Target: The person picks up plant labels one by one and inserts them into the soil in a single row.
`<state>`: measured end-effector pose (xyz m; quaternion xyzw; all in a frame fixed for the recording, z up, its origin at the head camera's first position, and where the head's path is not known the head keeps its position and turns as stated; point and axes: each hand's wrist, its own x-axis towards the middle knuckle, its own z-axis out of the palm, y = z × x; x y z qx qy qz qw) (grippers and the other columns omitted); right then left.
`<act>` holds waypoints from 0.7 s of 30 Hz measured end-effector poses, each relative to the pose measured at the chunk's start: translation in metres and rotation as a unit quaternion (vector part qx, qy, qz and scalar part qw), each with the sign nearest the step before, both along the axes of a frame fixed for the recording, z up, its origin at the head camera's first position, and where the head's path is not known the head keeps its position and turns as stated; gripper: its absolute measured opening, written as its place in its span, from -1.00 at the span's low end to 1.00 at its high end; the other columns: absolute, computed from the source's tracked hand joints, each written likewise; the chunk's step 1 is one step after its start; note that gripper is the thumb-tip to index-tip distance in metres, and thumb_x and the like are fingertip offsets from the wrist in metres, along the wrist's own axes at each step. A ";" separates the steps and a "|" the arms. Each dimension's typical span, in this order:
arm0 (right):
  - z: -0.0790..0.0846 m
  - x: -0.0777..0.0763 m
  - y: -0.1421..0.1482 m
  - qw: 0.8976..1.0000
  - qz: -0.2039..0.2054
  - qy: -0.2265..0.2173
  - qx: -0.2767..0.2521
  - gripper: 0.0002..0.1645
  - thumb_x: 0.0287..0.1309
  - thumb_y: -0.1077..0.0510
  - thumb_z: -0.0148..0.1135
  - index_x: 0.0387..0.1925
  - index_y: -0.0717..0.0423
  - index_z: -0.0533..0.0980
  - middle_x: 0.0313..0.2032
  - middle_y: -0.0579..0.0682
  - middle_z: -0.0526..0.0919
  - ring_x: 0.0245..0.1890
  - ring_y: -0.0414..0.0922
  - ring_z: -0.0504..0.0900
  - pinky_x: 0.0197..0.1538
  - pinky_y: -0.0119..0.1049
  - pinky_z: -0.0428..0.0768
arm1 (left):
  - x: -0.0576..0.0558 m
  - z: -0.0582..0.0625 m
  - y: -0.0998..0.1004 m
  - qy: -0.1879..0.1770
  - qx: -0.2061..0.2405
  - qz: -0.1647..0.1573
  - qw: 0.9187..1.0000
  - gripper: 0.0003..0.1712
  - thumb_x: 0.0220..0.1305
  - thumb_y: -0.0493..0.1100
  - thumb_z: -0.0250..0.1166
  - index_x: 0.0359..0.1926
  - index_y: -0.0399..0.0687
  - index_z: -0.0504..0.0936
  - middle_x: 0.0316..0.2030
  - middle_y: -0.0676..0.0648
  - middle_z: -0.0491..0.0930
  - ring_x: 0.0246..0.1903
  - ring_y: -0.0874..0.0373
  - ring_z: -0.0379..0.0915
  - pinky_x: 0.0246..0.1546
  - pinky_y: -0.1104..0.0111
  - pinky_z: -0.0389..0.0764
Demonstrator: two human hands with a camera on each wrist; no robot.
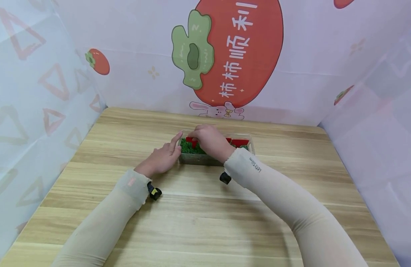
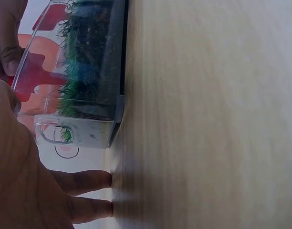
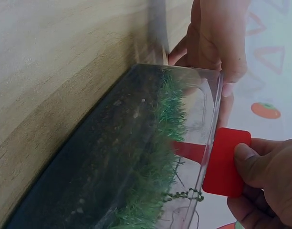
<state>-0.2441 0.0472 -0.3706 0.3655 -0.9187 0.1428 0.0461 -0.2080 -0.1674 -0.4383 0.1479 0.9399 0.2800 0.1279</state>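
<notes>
A clear plastic planter box (image 1: 200, 160) with dark soil and green grass-like plants (image 3: 171, 107) stands on the table. My right hand (image 1: 212, 142) reaches over it and pinches the wide red head of a T-shaped plant label (image 3: 225, 162) between thumb and fingers. The label's narrow stem points down into the greenery near the box's left end. Against that left end rests my left hand (image 1: 162, 158), thumb and index finger touching the rim. Two of its other fingers (image 2: 84, 182) extend straight to the tabletop. More red labels (image 1: 240, 142) stand toward the box's right end.
The box sits near the back of the wood-grain table (image 1: 192, 222). Behind it rises a printed backdrop (image 1: 135, 92) with persimmon pictures, and patterned sheets hang at both sides. Small black wrist cameras (image 1: 155, 193) hang below the sleeves.
</notes>
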 end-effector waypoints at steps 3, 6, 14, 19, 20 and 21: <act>0.002 0.000 0.002 1.000 0.007 0.005 0.000 -0.59 0.19 0.27 0.40 0.09 0.01 0.68 -0.14 -0.04 0.74 -0.15 -0.14 0.66 0.05 -0.28 0.66 | 0.000 0.001 0.000 -0.001 0.003 0.000 1.000 -0.31 0.59 0.21 -0.40 0.58 0.46 -0.45 0.46 -0.33 0.21 0.43 -0.34 0.12 0.27 -0.51 -0.13; 0.004 -0.001 0.007 1.000 0.010 0.007 -0.001 -0.54 0.18 0.28 0.40 0.14 0.05 0.64 -0.08 -0.01 0.73 -0.09 -0.12 0.67 0.07 -0.28 0.66 | 0.000 0.002 0.000 -0.001 0.004 -0.003 1.000 -0.31 0.59 0.21 -0.41 0.59 0.43 -0.44 0.45 -0.32 0.23 0.44 -0.33 0.10 0.26 -0.53 -0.13; 0.011 0.002 0.029 1.000 -0.017 0.012 -0.021 -0.65 0.24 0.26 0.34 0.07 0.03 0.68 -0.11 -0.04 0.73 -0.10 -0.11 0.68 0.08 -0.25 0.65 | -0.001 0.002 -0.002 0.001 0.004 -0.008 1.000 -0.30 0.59 0.21 -0.42 0.59 0.41 -0.45 0.48 -0.28 0.19 0.47 -0.32 0.04 0.27 -0.52 -0.13; 0.008 0.000 0.045 0.998 -0.008 0.053 -0.030 -0.75 0.30 0.10 0.33 -0.03 0.03 0.72 -0.21 -0.07 0.73 -0.17 -0.12 0.61 -0.03 -0.24 0.64 | -0.001 0.003 -0.006 0.000 0.001 -0.011 1.000 -0.30 0.59 0.21 -0.41 0.58 0.42 -0.46 0.49 -0.28 0.17 0.48 -0.28 0.04 0.31 -0.45 -0.05; 0.007 -0.001 0.049 0.997 -0.005 0.065 -0.028 -0.75 0.31 0.07 0.32 -0.04 0.03 0.73 -0.22 -0.08 0.72 -0.17 -0.12 0.59 -0.04 -0.24 0.63 | -0.001 0.004 -0.006 0.000 0.000 -0.012 1.000 -0.30 0.59 0.21 -0.41 0.58 0.41 -0.46 0.49 -0.28 0.16 0.48 -0.28 0.05 0.32 -0.43 0.00; 0.007 -0.002 0.052 0.997 -0.001 0.073 -0.028 -0.74 0.33 0.05 0.30 -0.05 0.04 0.72 -0.22 -0.07 0.72 -0.17 -0.11 0.59 -0.03 -0.22 0.61 | -0.001 0.004 -0.007 0.000 0.001 -0.012 1.000 -0.30 0.59 0.21 -0.40 0.58 0.42 -0.45 0.49 -0.29 0.17 0.47 -0.28 0.06 0.32 -0.41 0.03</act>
